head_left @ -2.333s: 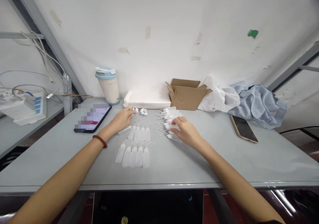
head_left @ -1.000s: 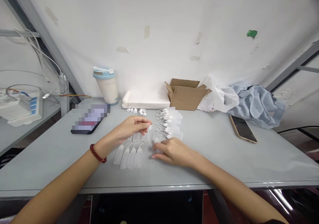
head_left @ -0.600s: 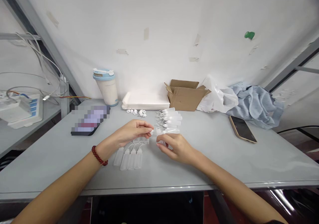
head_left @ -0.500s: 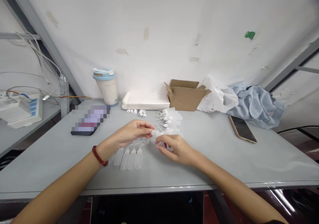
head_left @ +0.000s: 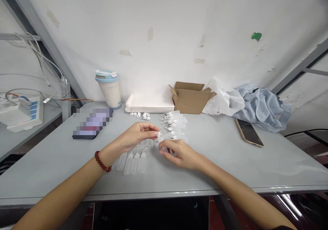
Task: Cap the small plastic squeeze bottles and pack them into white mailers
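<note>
My left hand (head_left: 139, 134) is closed, thumb and fingertips pinching a small white cap (head_left: 159, 134) at the end of a translucent squeeze bottle. Just right of it, my right hand (head_left: 179, 152) curls its thumb and fingers about a translucent bottle (head_left: 163, 148); its fingers partly hide it. Below my left hand lie several flat translucent bottles (head_left: 135, 164) with thin curved strands at their necks. Beyond my right hand, several bottles with white caps and thin tips (head_left: 178, 121) lie in a row. Loose white caps (head_left: 139, 115) sit farther back.
Along the wall stand a blue-lidded cup (head_left: 109, 90), a stack of white trays (head_left: 150, 103), an open cardboard box (head_left: 191, 100), a white plastic bag (head_left: 224, 100) and a blue cloth (head_left: 263, 105). One phone (head_left: 93, 122) lies left, another phone (head_left: 248, 132) right, on the grey table (head_left: 205, 182).
My left fingertips have shifted slightly right and up with the cap. My right fingers have moved a little left, and more of the bottles behind them shows.
</note>
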A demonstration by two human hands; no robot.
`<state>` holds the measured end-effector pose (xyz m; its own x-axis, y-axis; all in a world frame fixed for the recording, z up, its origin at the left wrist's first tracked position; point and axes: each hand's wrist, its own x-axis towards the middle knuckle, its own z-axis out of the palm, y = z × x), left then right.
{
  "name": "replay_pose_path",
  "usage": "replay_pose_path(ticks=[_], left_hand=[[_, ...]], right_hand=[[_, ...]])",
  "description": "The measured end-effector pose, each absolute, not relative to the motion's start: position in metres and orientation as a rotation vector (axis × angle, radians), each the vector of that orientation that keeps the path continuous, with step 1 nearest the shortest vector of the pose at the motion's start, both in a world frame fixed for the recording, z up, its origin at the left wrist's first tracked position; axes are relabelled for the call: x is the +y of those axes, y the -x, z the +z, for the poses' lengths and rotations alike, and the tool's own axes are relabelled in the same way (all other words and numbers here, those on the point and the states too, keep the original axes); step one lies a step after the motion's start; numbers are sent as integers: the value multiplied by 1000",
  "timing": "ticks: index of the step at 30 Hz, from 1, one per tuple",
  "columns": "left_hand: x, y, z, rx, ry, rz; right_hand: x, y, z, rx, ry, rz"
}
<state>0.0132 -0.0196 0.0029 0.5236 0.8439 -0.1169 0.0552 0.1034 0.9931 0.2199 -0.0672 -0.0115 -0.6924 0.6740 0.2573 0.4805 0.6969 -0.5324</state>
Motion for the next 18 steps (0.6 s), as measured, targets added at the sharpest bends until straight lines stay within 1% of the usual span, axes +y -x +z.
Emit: replay_pose_path(ticks=[9, 18], left_hand=[[-19, -11, 5, 945, -1576, 747], [-24, -16, 10, 969, -1542, 690]], right_hand=[[-64, -221, -13, -2391, 830, 513], [-65, -222, -13, -2411, 835, 592]])
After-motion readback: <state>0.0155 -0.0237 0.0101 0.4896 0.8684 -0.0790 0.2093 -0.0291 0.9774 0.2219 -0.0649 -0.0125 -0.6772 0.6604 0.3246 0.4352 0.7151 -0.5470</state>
